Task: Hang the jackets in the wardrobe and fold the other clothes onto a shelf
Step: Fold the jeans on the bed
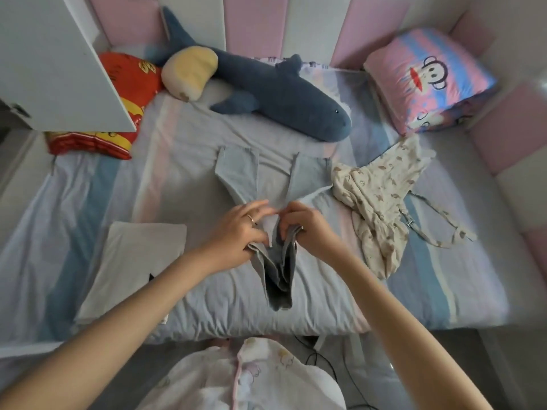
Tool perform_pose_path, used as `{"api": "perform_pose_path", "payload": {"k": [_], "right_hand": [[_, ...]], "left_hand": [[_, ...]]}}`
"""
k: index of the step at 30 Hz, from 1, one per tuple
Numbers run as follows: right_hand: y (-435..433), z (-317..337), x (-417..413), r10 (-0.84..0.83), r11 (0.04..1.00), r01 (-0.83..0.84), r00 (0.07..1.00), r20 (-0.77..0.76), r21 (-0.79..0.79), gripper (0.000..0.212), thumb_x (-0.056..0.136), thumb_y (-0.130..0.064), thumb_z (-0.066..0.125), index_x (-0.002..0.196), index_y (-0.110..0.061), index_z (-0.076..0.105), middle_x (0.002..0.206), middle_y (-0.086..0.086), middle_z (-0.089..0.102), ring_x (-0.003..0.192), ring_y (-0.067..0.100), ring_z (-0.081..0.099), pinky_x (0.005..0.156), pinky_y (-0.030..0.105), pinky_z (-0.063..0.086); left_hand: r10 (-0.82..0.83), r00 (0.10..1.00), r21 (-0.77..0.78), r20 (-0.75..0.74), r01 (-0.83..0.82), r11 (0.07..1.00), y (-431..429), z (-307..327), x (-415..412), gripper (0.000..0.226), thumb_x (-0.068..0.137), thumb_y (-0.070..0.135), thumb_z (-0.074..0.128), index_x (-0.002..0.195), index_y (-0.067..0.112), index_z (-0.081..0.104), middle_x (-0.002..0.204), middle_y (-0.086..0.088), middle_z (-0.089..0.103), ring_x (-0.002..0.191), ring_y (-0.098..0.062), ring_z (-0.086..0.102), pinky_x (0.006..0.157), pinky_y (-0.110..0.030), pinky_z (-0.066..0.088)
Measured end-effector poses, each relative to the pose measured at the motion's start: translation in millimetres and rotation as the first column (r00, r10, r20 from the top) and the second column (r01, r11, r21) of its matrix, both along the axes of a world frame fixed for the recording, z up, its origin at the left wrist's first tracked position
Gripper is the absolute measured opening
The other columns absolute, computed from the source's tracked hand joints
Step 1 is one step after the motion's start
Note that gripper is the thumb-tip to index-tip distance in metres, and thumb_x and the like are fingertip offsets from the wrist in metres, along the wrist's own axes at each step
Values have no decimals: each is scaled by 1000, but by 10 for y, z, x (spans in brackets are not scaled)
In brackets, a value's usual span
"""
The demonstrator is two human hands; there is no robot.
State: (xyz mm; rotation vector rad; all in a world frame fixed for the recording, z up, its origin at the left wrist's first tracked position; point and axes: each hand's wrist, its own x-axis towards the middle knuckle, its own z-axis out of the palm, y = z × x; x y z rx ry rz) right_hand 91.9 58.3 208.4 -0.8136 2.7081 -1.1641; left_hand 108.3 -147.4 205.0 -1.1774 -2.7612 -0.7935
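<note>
Two hands: one left hand (236,229), one right hand (310,229). Between them, one grey-blue garment (236,176). Left of them, one white garment (133,261); right, one printed garment (379,196). Beyond them, one toy shark (281,96) and three cushions (130,81) (189,75) (429,81).

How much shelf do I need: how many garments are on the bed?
3. A light-blue garment mid-bed; a folded white garment left of it; a patterned cream garment right of it. More may be hidden.

left hand (236,229): frame centre, grips waistband of pale blue cotton trousers (236,173)
right hand (307,229): just beside left, grips same waistband
trouser legs: splayed in a V toward upper centre, on striped bedsheet (207,315)
folded white garment (133,261): lower left
cream printed garment (381,202): crumpled, right of centre
dark blue shark plush (281,93): upper centre
</note>
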Motion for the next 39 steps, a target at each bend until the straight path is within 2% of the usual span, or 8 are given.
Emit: {"api": "perform_pose_path", "payload": {"k": [4,7,11,16,20,24,28,39], "right_hand": [[-178,565,-58,-8,953,12,1000,16,-303,48,59,19,69,65,-26,54,90,-3,51,88,18,55,79,28,43],[-133,891,-143,-55,949,16,992,-113,-316,34,66,-4,76,65,-31,56,101,-11,41,110,28,46,97,39,37],[-137,1218,-170,-38,968,1,989,-142,-252,24,74,-18,72,76,-38,58,106,-6,38,113,13,40,100,14,28],[334,1623,-217,93,979,-24,936,340,-203,62,75,-67,60,126,-32,49,128,-2,54,121,11,51,102,29,41],[482,1813,-239,67,997,-74,975,212,23,53,69,-24,84,113,-33,56,98,-23,65,90,-9,58,80,10,44],[370,2137,-484,-282,860,319,948,150,-398,34,66,4,79,96,-8,67,82,3,64,75,10,57,69,27,49],[235,2931,-582,-328,664,115,933,-149,-739,46,64,3,78,102,-15,57,91,0,61,85,12,58,76,28,53],[-35,3542,-720,-407,772,73,820,-402,-631,33,77,-17,74,90,9,58,78,3,56,70,3,48,61,17,42]], "left_hand": [[-16,999,174,-35,22,984,75,497,-150,19,65,1,63,73,17,69,154,-12,27,144,-32,19,114,-42,25],[-102,990,328,101,63,943,98,870,-190,16,75,-1,64,76,14,70,150,-9,34,135,-19,41,103,-25,36],[-81,990,357,111,36,933,155,1091,-171,11,74,15,70,83,11,74,103,-5,62,98,-17,58,84,-35,47],[166,975,481,146,-217,849,22,1324,-249,27,74,27,60,96,18,71,96,-3,65,93,-5,60,83,-21,50],[250,963,539,100,-263,800,-75,1660,-454,27,76,3,66,94,23,65,87,3,67,83,0,61,76,-13,46],[274,961,533,-38,-212,819,-67,2143,-626,29,71,35,55,94,21,66,81,1,66,79,-8,59,68,-17,44],[394,874,603,-283,-157,782,-116,2974,-721,25,81,29,56,97,13,66,86,-6,68,82,-20,62,72,-34,50],[555,688,632,-467,-180,754,-295,3669,-779,22,93,17,51,114,14,58,88,0,64,69,-9,56,63,-25,46]]}}
